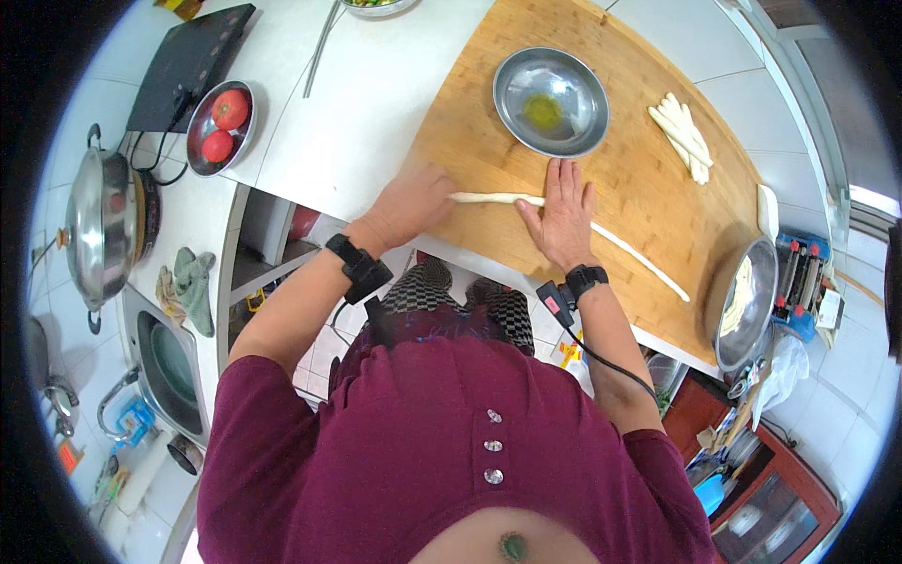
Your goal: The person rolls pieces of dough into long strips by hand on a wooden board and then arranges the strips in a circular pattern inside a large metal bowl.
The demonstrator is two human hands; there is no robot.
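Note:
A long thin rope of dough (497,198) lies across the wooden board (465,134). My left hand (417,199), slightly blurred, holds its left end with bent fingers. My right hand (567,211) lies palm down on the rope's middle, with fingers spread; the rest runs out to the right past the wrist. Just beyond my right hand stands a metal bowl (511,106) with a little yellowish liquid. Several short dough strips (682,137) are piled toward the back right of the board. At the board's right end, a tilted-looking metal bowl (767,310) holds more dough.
Two tomatoes (230,109) sit in a small metal bowl (251,141) on the white counter (366,106). Metal chopsticks (320,53) and a black cooktop (187,63) are farther back. At left are a lidded pot (99,218), cloths (192,282) and a sink (141,338).

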